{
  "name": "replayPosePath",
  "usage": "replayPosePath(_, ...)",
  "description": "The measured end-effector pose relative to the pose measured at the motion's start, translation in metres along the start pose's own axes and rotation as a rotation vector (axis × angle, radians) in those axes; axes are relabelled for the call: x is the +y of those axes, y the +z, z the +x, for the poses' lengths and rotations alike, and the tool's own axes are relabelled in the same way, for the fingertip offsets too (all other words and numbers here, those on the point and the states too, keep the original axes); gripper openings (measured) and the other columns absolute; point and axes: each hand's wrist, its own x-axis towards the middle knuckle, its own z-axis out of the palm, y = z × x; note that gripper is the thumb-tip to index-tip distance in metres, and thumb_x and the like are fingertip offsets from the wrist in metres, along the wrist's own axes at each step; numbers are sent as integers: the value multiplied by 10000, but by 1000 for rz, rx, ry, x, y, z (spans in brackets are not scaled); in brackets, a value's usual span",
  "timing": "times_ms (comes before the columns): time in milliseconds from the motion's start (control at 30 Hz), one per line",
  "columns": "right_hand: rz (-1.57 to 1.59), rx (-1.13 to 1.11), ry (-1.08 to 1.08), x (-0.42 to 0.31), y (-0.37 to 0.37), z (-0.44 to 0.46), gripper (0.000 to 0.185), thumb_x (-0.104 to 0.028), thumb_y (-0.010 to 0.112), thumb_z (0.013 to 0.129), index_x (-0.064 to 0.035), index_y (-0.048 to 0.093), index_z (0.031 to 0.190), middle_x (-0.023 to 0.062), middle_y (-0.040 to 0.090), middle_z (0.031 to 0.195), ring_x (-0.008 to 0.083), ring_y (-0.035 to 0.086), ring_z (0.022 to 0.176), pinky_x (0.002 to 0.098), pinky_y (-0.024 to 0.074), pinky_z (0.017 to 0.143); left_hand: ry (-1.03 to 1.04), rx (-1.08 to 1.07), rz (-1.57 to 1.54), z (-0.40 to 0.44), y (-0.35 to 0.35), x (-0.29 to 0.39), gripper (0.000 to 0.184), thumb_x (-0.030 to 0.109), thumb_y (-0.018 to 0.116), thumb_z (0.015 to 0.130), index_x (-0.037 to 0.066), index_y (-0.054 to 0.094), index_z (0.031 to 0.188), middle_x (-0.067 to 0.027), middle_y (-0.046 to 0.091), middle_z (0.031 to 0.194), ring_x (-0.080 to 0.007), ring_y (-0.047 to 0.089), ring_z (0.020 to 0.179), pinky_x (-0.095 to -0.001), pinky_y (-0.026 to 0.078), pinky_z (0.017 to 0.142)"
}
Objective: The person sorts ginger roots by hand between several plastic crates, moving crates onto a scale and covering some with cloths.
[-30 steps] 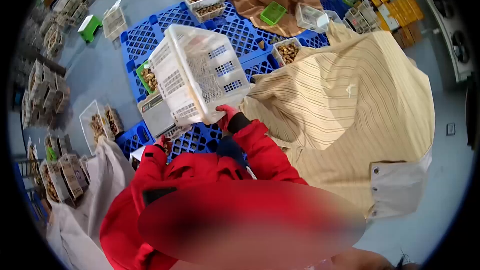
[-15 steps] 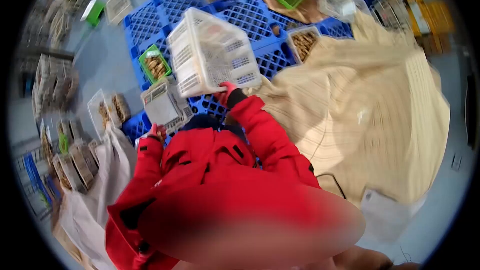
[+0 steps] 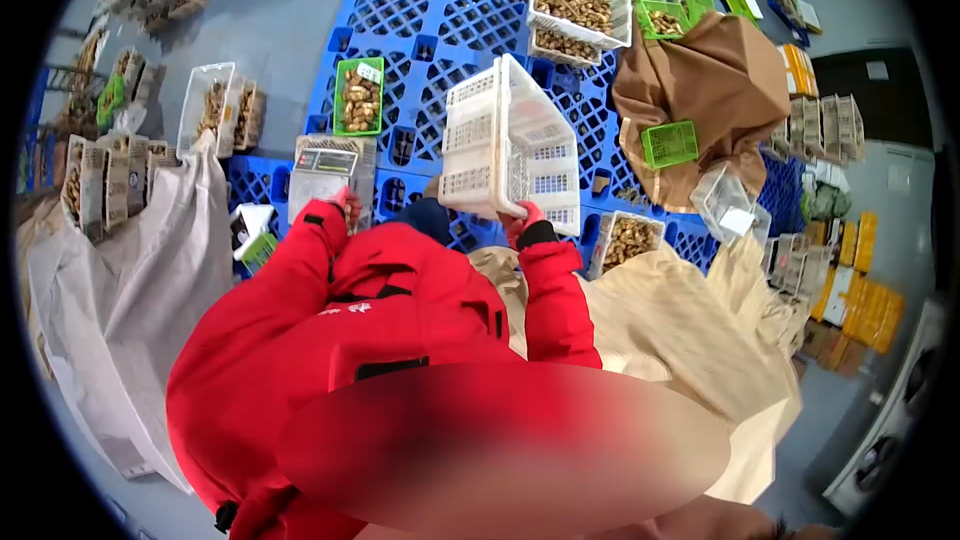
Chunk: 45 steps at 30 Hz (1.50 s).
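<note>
My right hand (image 3: 520, 223) grips the near rim of a white slatted plastic crate (image 3: 472, 145), which is held tilted on its side with its open top facing right. No contents show inside it. At the right front corner of a weighing scale (image 3: 318, 186) is my left hand (image 3: 346, 206); its fingers are too small and partly hidden to tell whether they touch the scale. The scale rests on an upturned pale crate (image 3: 364, 175). Just beyond it stands a green basket (image 3: 343, 100) of brown, knobbly root-like pieces with a label on top.
Blue pallets (image 3: 398, 0) lie under the work area. Filled white crates (image 3: 537, 15) are stacked at the back, and another filled crate (image 3: 598, 258) sits right. A green basket (image 3: 671, 144) lies on brown cloth (image 3: 735, 70). Beige cloth (image 3: 660, 320) and grey cloth (image 3: 150, 270) flank me.
The view has turned, so the surroundings sit differently. The white crate, still in my right hand, has moved right in view. My left hand has come up closer beside the scale.
</note>
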Motion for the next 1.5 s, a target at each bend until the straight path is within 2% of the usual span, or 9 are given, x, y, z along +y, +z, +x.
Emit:
replayPosePath(200,-132,126,45,-94,96,31,319,-286,434,717,10,488,822,94,537,606,86,341,310,145,295,266,84,130,120,1,86,112,458,461,381,792,65,440,1014,-27,509,670,-164,456,506,-289,397,459)
replayPosePath(433,-340,94,111,-171,188,76,293,-262,425,727,25,477,754,114,505,579,108,390,347,145,299,266,82,-109,-165,29,73,151,472,463,359,801,55,461,1014,-48,558,737,-144,475,531,-281,414,482)
replayPosePath(467,-324,127,89,-178,202,78,294,-252,431,728,35,478,765,113,491,562,110,403,354,144,319,272,116,230,-113,18,96,151,496,467,381,788,39,418,1037,-7,452,587,-129,409,468,-263,349,419)
replayPosePath(667,-491,74,168,-245,267,145,308,-273,492,698,20,488,792,128,527,645,169,458,403,212,385,327,84,239,-436,45,73,146,417,464,356,790,78,441,923,-4,345,506,-126,338,411,-267,292,370)
replayPosePath(700,-534,62,158,-257,278,157,297,-274,516,689,1,494,800,147,550,679,195,482,426,238,404,349,176,106,-472,46,65,142,449,485,368,778,71,447,935,-16,405,549,-131,370,431,-265,306,377)
replayPosePath(767,-583,65,187,-276,302,177,293,-268,523,688,-4,494,811,144,551,685,194,488,444,241,408,367,160,558,-426,38,103,161,496,510,380,766,65,459,971,-40,492,651,-144,422,466,-266,340,400)
replayPosePath(867,-653,79,194,-304,340,210,288,-259,533,685,-12,493,828,139,553,693,194,497,471,247,414,394,250,438,-363,48,109,177,537,525,403,753,63,456,1020,-79,545,785,-159,487,523,-291,413,454)
replayPosePath(1367,-900,183,0,-339,502,375,305,-216,585,673,-50,488,911,114,560,735,191,542,606,274,444,529,227,450,-758,67,99,139,526,502,416,759,35,462,997,-110,562,771,-179,459,505,-304,394,457)
replayPosePath(1500,-922,188,-58,-328,542,429,320,-204,599,670,-60,487,933,108,562,747,190,554,642,281,452,565,107,606,-770,71,98,193,525,498,408,766,37,457,1012,-99,559,750,-175,466,483,-310,401,433)
